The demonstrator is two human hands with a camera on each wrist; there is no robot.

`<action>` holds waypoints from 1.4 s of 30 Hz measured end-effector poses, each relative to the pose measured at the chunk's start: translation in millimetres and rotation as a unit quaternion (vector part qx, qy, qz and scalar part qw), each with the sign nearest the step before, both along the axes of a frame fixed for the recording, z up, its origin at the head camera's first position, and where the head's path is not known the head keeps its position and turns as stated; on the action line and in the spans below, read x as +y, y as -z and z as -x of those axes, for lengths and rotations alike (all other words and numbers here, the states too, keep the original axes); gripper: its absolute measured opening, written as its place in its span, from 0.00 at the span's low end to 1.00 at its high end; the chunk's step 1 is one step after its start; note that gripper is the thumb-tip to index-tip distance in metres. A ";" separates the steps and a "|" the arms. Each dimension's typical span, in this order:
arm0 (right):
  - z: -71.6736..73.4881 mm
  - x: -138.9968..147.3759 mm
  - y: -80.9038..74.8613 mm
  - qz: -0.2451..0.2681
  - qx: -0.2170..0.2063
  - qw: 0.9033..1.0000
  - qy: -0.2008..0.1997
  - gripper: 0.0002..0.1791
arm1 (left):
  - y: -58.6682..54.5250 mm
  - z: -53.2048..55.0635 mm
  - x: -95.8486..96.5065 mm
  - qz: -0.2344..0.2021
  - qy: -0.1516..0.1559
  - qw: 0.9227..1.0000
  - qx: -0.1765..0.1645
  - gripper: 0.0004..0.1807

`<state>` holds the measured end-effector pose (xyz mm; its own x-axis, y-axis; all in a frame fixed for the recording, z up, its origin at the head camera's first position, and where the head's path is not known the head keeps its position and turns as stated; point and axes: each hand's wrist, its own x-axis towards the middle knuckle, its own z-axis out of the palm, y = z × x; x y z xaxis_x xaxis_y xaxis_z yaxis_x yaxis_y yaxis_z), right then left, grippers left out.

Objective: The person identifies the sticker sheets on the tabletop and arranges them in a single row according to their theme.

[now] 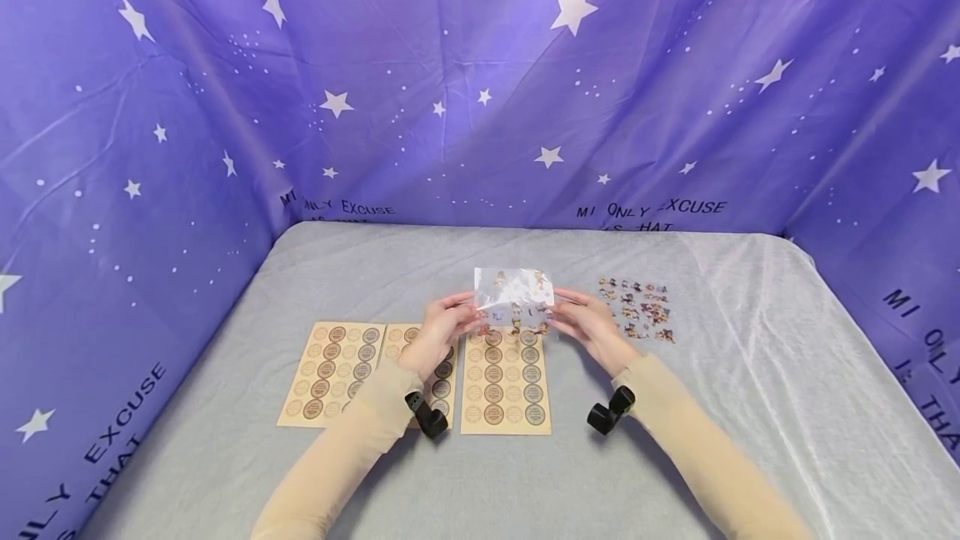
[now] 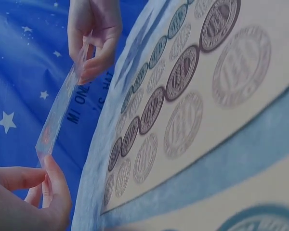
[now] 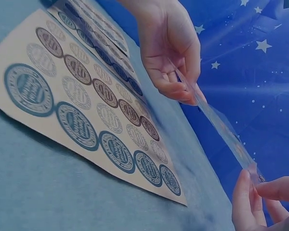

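Observation:
A clear sticker sheet point(image 1: 513, 294) with small colourful figures is held up above the table between both hands. My left hand point(image 1: 441, 333) pinches its left edge between thumb and fingers. On the opposite edge, my right hand point(image 1: 597, 330) pinches it the same way. In the left wrist view the sheet point(image 2: 58, 118) appears nearly edge-on, stretched between the left hand point(image 2: 36, 199) and the right hand point(image 2: 95, 38). The right wrist view also shows the thin sheet point(image 3: 224, 132) spanning both hands. Below it lies a beige sheet of round stickers point(image 1: 504, 390).
Another beige sticker sheet point(image 1: 330, 373) lies at the left, with a further one beside it partly covered by the left arm. A second clear figure-sticker sheet point(image 1: 636, 309) lies right of the right hand. Purple star-patterned cloth point(image 1: 480, 107) surrounds the grey table point(image 1: 735, 340).

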<state>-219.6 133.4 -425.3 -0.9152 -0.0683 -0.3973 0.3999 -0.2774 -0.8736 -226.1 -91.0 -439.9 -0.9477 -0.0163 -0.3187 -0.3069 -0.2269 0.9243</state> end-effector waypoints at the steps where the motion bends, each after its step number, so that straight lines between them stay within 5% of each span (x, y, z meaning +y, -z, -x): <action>1: -1.5 1.3 0.0 0.004 0.000 1.000 -0.002 0.27 | -0.4 -1.4 0.7 -0.002 0.000 1.000 -0.002 0.20; 32: -45.5 44.1 4.7 0.055 -0.013 0.998 -0.030 0.32 | 0.7 -34.9 31.2 -0.028 0.052 0.998 -0.010 0.20; 42: -58.3 61.4 4.6 0.086 -0.008 0.995 -0.041 0.22 | 5.4 -41.1 43.9 -0.024 0.065 0.998 -0.007 0.19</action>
<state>-161.4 194.7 -429.9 -0.8979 -0.2098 -0.3871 0.4398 -0.3877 -0.8101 -184.9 -47.2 -445.2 -0.9364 0.1222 -0.3289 -0.3490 -0.2281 0.9089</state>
